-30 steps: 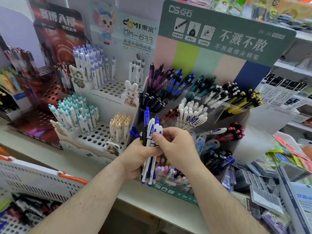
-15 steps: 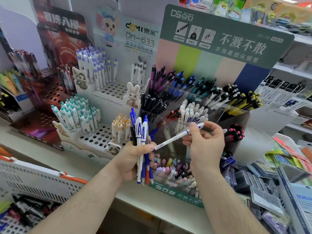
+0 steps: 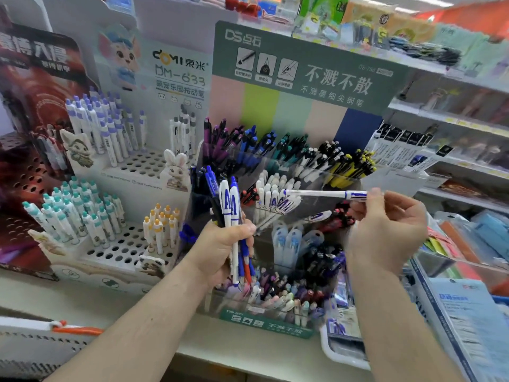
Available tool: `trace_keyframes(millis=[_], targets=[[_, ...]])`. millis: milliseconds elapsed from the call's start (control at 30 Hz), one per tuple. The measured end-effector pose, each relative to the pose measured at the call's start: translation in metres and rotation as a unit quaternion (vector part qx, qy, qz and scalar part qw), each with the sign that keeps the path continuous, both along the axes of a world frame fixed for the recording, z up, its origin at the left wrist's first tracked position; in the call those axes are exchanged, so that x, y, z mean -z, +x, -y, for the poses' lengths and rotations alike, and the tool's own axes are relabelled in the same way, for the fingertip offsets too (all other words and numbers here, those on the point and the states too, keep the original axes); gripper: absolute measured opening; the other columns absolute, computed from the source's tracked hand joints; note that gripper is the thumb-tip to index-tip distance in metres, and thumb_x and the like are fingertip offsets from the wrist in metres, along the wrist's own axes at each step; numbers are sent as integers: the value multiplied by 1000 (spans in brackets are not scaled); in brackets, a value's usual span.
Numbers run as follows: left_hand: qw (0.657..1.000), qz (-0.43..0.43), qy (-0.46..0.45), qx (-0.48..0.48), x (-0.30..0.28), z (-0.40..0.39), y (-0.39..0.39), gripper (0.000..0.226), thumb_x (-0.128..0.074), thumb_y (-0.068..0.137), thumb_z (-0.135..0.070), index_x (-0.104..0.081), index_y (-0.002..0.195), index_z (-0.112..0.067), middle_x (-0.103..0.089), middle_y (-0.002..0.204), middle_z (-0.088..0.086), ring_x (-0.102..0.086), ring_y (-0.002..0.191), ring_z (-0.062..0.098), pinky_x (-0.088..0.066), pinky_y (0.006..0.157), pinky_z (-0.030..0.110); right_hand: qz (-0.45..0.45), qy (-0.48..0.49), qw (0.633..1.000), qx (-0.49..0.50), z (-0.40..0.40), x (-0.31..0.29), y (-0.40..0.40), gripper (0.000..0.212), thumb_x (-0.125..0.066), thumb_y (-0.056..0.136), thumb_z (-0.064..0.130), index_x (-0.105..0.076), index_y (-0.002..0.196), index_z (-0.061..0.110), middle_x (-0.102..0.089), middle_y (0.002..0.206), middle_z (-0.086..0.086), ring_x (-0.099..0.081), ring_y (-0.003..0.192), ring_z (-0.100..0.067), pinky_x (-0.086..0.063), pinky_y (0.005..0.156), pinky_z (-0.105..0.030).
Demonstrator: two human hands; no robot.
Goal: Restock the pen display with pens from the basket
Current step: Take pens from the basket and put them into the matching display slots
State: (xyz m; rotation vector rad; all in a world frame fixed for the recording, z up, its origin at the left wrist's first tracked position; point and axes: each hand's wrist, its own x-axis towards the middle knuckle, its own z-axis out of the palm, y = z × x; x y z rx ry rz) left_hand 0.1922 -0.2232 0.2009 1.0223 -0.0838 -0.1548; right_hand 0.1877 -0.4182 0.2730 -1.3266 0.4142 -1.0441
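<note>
My left hand (image 3: 220,249) grips an upright bundle of pens (image 3: 230,208), white and blue ones with a red tip showing below. My right hand (image 3: 385,230) pinches one white pen with blue print (image 3: 316,193) by its end, held level, its other end pointing left over the compartment of white-capped pens (image 3: 275,194). Both hands are in front of the clear tiered pen display (image 3: 341,177) with the green header card (image 3: 303,64). A corner of the white basket with an orange handle (image 3: 74,330) shows at the bottom left.
A white holed pen stand with animal figures (image 3: 121,249) is left of the display, and a dark red stand (image 3: 24,175) sits further left. Packaged stationery (image 3: 468,312) fills the right side. Shelves with goods (image 3: 454,111) run behind. The counter edge (image 3: 248,362) is below.
My right hand drew one white pen out of the bundle, moved right and up, and turned it level. The left hand kept the remaining pens upright.
</note>
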Motion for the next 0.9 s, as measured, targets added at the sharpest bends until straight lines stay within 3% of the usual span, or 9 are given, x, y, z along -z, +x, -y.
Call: trace_keyframes(millis=[100,233,333,467,600,667,733,800,900], targets=[[1000,3,5,25,-1,9,6,16,-65,71,-10,-53,83,-12,-52,58,3,-52,50,17,-44,56,31,13,-110,990,82,22,-4,9,17,-70,87,25,-55,80,29,-66,78,-3,-69,70,-24,-58,66,-38],[999,16,9,41,-7,17,10,11,-66,72,-9,-60,79,-15,-53,63,5,-50,54,18,-46,56,32,-52,-251,964,76,25,4,23,13,-69,91,19,-56,87,21,-55,73,19,-56,65,4,-52,68,-20],[998,24,23,46,-11,21,12,19,-66,72,-9,-68,61,-25,-54,64,5,-50,55,18,-46,58,33,-134,-347,928,5,21,20,37,12,-71,89,25,-60,85,22,-61,73,12,-62,72,-14,-53,80,-40],[998,26,19,47,-14,27,13,8,-65,72,-8,-63,75,-15,-52,64,6,-48,54,19,-46,56,32,-270,-434,858,-45,12,25,46,10,-69,89,36,-65,89,27,-62,84,6,-51,94,-18,-16,79,-30],[997,32,14,63,-16,30,12,22,-64,73,-7,-53,93,-9,-50,64,6,-49,52,18,-45,52,30,-313,-490,812,-40,13,22,45,12,-68,89,38,-72,92,27,-64,90,8,-45,108,-21,-15,78,-33],[996,33,18,81,-17,29,11,24,-64,74,-7,-53,95,-9,-50,64,6,-49,52,18,-44,52,30,-304,-495,814,-28,13,19,42,12,-67,89,37,-74,91,28,-68,96,8,-47,106,-21,-18,80,-33],[994,23,14,103,-17,30,11,27,-65,73,-7,-54,98,-9,-50,63,5,-49,53,17,-45,52,29,-248,-456,853,-60,9,14,34,10,-67,89,33,-74,88,25,-69,90,10,-53,96,-16,-33,82,-33],[991,19,6,132,-16,30,11,35,-70,70,-8,-54,101,-9,-51,63,3,-49,53,16,-45,52,29,-214,-364,889,-177,-2,5,23,9,-68,90,31,-71,84,25,-68,80,12,-59,80,-5,-47,74,-27],[984,25,-10,178,-16,33,9,40,-74,62,-13,-56,98,-7,-52,68,3,-50,54,14,-44,50,28,-239,-230,869,-367,-21,0,10,13,-68,92,37,-69,95,24,-72,87,7,-67,82,-4,-56,73,-27]])
